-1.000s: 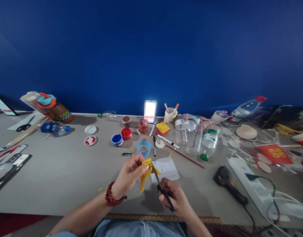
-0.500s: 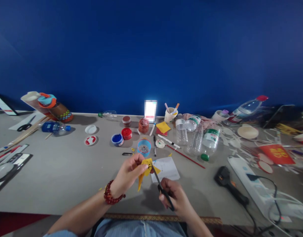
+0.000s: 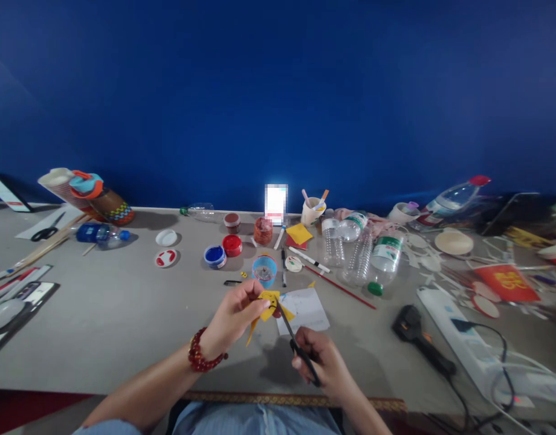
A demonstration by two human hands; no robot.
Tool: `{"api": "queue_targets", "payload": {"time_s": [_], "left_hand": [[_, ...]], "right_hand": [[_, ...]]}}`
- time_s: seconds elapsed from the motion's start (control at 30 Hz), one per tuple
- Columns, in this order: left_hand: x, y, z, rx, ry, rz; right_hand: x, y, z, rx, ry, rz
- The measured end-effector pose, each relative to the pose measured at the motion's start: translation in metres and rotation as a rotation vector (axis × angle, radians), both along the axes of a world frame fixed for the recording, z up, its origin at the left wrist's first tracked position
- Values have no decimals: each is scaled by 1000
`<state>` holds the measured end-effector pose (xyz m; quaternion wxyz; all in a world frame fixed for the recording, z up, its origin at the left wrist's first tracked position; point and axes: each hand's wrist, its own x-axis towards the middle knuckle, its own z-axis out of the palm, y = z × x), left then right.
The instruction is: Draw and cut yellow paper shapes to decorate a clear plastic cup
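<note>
My left hand [image 3: 240,314] pinches a piece of yellow paper [image 3: 271,298] that bears small black drawn marks. A narrow strip of the paper hangs down below the fingers. In my right hand [image 3: 321,359] is a pair of black-handled scissors [image 3: 298,348], its blades pointing up and left against the paper's right edge. How far apart the blades are I cannot tell. Beneath the scissors and paper lies a white sheet [image 3: 307,309] with faint marks. A blue-rimmed cup [image 3: 264,272] stands just beyond my left fingertips.
Open blue paint [image 3: 215,256] and red paint [image 3: 232,244] stand beyond my left hand. Several clear bottles [image 3: 385,260] lie to the right. A hot glue gun [image 3: 423,338] and a white power strip [image 3: 463,338] with cables occupy the near right. Yellow sheets [image 3: 299,233] lie farther back.
The yellow paper has turned slightly in my left hand, and its hanging strip has swung a little left. My right hand and the scissors stay almost in place.
</note>
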<state>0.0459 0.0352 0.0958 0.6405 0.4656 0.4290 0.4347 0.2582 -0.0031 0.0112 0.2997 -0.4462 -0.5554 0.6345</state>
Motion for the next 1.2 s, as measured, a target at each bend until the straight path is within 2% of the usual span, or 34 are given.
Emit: {"api": "queue_targets", "payload": {"time_s": [0.47,0.6,0.8,0.93,1.07,1.2], "left_hand": [[-2,3,9,0,-42,-72],[-5,3,4,5,42,-56],[-4,0,-9,-19,-26,-69],[-5,1,-6,-8,8,-42],[-7,4,-1,40,67,-87],[-8,5,-3,78,143,-116]], "right_hand": [[3,-1,3,37,-44,-7],[3,-2,3,58,-48,-15],[2,-2,4,59,-72,-20],[1,-3,4,14,-52,-21],[2,-4,4,-17,-35,-10],[4,-5,3,-33,-8,21]]}}
